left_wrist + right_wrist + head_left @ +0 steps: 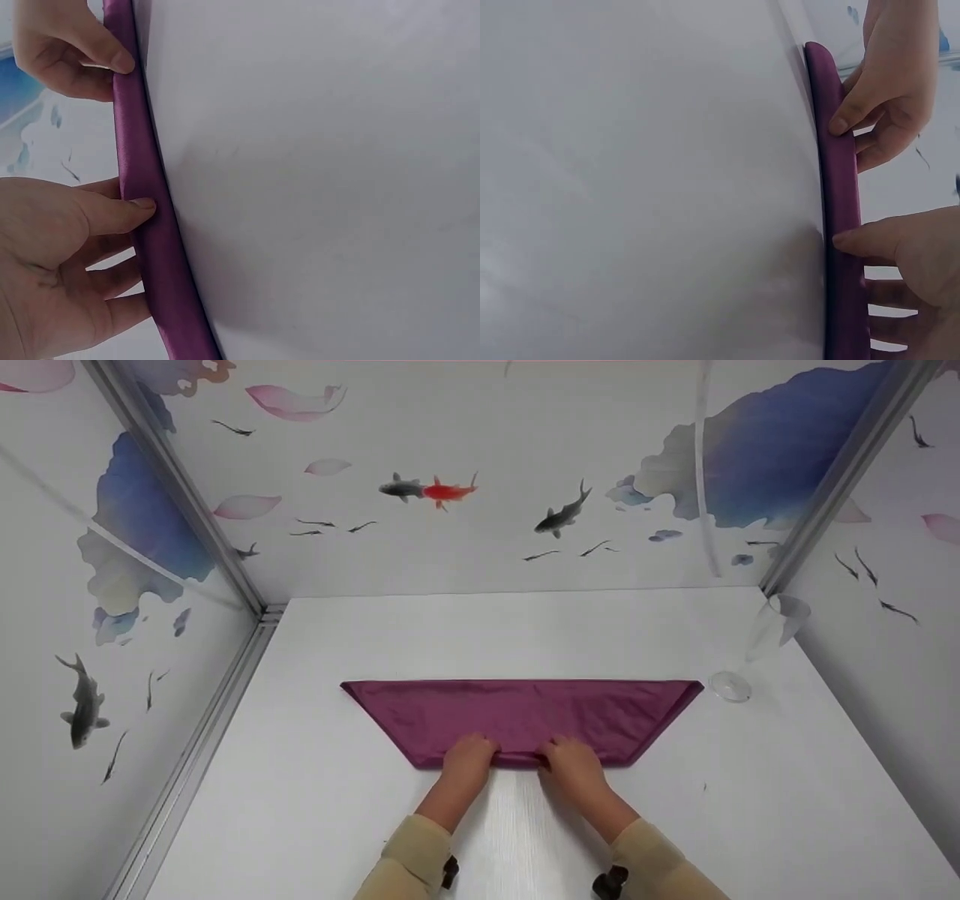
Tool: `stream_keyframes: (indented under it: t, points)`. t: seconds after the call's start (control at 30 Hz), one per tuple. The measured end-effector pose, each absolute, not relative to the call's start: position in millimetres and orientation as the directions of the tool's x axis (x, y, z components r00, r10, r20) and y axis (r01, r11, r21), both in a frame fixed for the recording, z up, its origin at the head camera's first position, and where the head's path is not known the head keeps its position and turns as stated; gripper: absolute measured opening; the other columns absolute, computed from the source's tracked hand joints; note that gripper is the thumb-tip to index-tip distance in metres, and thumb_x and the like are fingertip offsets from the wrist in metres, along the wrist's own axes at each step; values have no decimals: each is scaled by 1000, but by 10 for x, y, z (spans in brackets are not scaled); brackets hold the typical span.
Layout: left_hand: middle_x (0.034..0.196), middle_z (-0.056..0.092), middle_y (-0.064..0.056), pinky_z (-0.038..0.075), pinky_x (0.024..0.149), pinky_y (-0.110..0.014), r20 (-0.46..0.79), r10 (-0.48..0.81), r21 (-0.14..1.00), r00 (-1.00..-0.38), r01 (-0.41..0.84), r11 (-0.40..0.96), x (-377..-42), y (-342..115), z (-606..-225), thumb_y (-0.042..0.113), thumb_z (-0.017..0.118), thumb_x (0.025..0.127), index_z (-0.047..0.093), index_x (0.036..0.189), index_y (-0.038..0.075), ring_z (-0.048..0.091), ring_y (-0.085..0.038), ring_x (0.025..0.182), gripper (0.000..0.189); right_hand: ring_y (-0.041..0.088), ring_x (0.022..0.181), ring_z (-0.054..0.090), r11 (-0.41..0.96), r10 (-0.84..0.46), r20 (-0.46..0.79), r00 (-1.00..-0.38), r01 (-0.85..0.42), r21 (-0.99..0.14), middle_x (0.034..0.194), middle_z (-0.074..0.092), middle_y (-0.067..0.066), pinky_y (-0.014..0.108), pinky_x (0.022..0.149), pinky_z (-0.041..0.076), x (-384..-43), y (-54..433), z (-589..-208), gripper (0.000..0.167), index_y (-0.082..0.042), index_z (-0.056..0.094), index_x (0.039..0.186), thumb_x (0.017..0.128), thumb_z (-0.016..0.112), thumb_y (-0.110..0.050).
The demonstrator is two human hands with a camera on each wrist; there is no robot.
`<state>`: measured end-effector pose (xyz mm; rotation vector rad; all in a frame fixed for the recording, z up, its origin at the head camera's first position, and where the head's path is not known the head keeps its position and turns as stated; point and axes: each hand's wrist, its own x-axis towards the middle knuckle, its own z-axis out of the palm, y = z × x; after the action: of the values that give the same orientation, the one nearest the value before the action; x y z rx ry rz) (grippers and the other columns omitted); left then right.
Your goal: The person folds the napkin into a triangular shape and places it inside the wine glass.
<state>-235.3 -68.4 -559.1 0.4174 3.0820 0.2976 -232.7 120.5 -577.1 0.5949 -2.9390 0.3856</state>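
A purple cloth napkin (480, 709) lies folded on the white table, its long edge at the far side and its short folded edge toward me. My left hand (469, 759) pinches that near edge left of its middle. Right of the middle, my right hand (574, 763) pinches the same edge. In the left wrist view the left thumb presses on the rolled purple edge (139, 142), with the fingers behind it. The right wrist view has the right thumb on the edge (841, 187) likewise, its fingers partly hidden behind the cloth.
A clear stemmed glass (729, 687) stands on the white table (315, 840) beyond the napkin's right corner. Printed wall panels (480, 427) with metal frame posts (180, 487) enclose the table at the back and sides.
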Motion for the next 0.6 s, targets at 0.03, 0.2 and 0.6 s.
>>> stream_keyframes:
  t: [0.03,0.2,0.6]
  points:
    - [94,66,-5,53,77,-37,15,272,188,-962,269,944,-2348,-685,-5594,0,66,84,75,102,17,63,-25,91,26,29,81,62,892,-363,168,-916,-394,-221,87,62,8,43,73,52,-2319,1208,-5772,16,-8,72,92,79,80,-11]
    - [87,65,-4,52,73,-34,50,297,175,-954,301,938,-2294,-684,-5611,2,66,83,74,95,17,62,-24,84,20,28,77,62,906,-340,193,-920,-376,-196,82,61,7,42,71,52,-2275,1219,-5777,12,-9,73,88,77,80,-9]
    - [89,64,-4,54,69,-38,88,254,162,-963,265,951,-2236,-707,-5597,2,67,84,72,99,16,64,-24,84,21,27,75,58,913,-294,245,-924,-347,-213,76,55,3,44,66,50,-2252,1254,-5764,9,-13,78,87,78,78,-9]
